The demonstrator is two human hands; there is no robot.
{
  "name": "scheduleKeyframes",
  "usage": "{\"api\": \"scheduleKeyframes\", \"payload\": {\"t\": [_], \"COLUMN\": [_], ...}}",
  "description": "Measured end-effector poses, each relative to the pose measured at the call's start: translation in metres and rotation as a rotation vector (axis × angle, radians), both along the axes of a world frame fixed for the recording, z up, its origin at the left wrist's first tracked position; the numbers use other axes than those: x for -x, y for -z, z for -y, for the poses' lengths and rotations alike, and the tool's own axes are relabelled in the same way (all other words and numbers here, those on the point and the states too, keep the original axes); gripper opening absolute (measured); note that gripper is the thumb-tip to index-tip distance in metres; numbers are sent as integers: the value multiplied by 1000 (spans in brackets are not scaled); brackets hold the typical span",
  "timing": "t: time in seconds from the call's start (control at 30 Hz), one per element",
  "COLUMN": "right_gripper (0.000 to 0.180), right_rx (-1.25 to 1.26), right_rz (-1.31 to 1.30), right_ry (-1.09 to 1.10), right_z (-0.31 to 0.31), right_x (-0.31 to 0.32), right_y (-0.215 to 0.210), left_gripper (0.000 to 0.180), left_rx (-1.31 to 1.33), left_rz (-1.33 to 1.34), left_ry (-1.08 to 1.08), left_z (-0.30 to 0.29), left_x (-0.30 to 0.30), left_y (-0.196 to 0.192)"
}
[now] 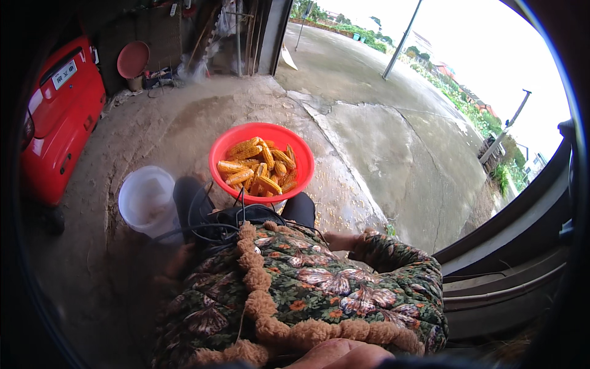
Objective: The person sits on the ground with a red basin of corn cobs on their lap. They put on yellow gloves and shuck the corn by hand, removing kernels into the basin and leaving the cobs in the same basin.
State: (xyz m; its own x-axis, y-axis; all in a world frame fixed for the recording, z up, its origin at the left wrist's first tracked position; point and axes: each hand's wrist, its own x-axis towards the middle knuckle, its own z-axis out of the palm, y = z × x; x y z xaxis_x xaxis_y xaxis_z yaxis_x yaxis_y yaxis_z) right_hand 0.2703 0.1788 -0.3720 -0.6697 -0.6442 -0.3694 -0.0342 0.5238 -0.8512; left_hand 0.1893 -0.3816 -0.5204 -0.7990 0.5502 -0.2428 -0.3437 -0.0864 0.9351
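A red plastic basin (263,130) stands in front of my knees, with several dried yellow corn cobs (263,165) heaped inside. Part of something white shows below the basin's near edge. My left hand (174,265) is a dim, brownish smear low on the left, near a white plastic bucket (130,209); its fingers cannot be made out. At the right side of my lap, my right hand (340,240) shows only in part beyond a flowered sleeve, its fingers hidden. Whether either hand holds anything is not visible.
Loose corn kernels (335,206) are scattered over the concrete right of the basin. A red vehicle (74,117) is parked at the left. By the back wall a reddish round basin (133,59) leans upright. Dark cords (203,227) lie across my lap.
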Motion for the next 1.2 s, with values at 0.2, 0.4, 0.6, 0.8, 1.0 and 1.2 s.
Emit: {"api": "scheduleKeyframes", "payload": {"t": [0.2, 0.4, 0.6, 0.8, 1.0, 1.2], "right_gripper": [15, 7, 6, 26, 41, 24], "right_rx": [178, 228, 617, 883, 967, 809], "right_rz": [419, 410, 266, 322, 152, -78], "right_ry": [157, 602, 816, 1419, 1037, 886], "right_z": [-20, -25, -39, -54, -89, -33], "right_x": [0, 3, 15, 26, 59, 104], "right_y": [-63, -63, -44, -48, -117, -142], "left_gripper": [27, 30, 33, 26, 27, 23], "left_rx": [95, 293, 462, 502, 262, 319], "left_rz": [29, 123, 315, 30, 2, -363], "left_ry": [-20, -111, -217, -124, 129, -87], "left_z": [-20, -35, -54, -41, -11, 7], "left_x": [-20, -36, -40, -37, -1, 50], "left_y": [-75, -124, -163, -144, -106, -192]}}
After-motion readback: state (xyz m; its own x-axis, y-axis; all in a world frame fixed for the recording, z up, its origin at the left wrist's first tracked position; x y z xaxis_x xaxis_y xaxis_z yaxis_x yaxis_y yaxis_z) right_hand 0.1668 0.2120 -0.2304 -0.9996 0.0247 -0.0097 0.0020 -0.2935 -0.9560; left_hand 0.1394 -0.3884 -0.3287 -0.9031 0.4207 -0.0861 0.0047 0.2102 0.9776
